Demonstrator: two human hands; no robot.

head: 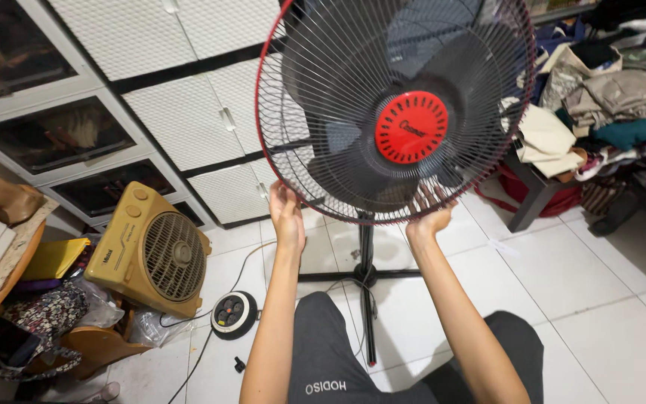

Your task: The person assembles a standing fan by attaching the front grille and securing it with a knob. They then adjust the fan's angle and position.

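A black standing fan (394, 112) rises right in front of the seated person, its round wire grille rimmed in red, with a red hub cap (411, 127) at the centre. Both arms are stretched up to the grille's lower edge. The left hand (286, 213) rests against the bottom-left of the rim, fingers lifted along the wires and only loosely curled. The right hand (429, 213) cups the bottom-right of the rim, its fingers (428, 196) spread and pressed onto the grille. The fan's pole (367, 254) drops between the two forearms to a cross-shaped base on the white tiled floor (600, 299), just past the person's knees.

To the left, a yellow box fan (152, 251) sits low beside a round black extension reel (234, 313), its cord trailing over the tiles. White lattice-front cabinet doors (188, 112) stand behind. To the right, folded clothes (607, 105) are heaped on a low rack.
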